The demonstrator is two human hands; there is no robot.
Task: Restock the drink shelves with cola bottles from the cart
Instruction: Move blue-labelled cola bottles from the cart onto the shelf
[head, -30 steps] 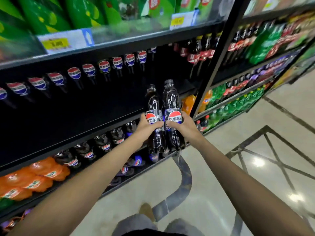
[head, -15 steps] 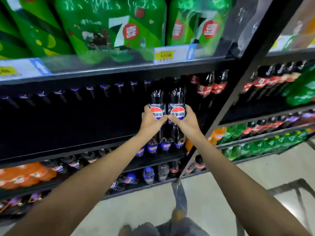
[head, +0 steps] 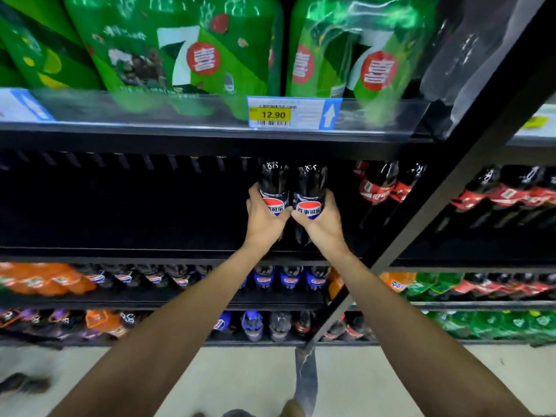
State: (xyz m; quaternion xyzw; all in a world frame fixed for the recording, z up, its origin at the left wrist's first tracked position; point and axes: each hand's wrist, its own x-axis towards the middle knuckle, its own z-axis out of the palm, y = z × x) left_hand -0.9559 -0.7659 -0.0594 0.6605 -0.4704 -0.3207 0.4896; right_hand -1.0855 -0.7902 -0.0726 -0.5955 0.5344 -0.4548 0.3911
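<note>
As both hands reach into middle shelf (head: 150, 254), we call placing step: left hand (head: 264, 219) fingers wrapped round left cola bottle (head: 273, 180), right hand (head: 325, 224) round right cola bottle (head: 310, 182). Bottles upright, touching, dark, glossy, labels facing us; bases hidden, can't tell if landed. Next, we reckon: set down level, release, clear of red-label bottles (head: 379, 188).

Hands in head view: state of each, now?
Left hand: closed, grips the left cola bottle.
Right hand: closed, grips the right cola bottle.
</note>
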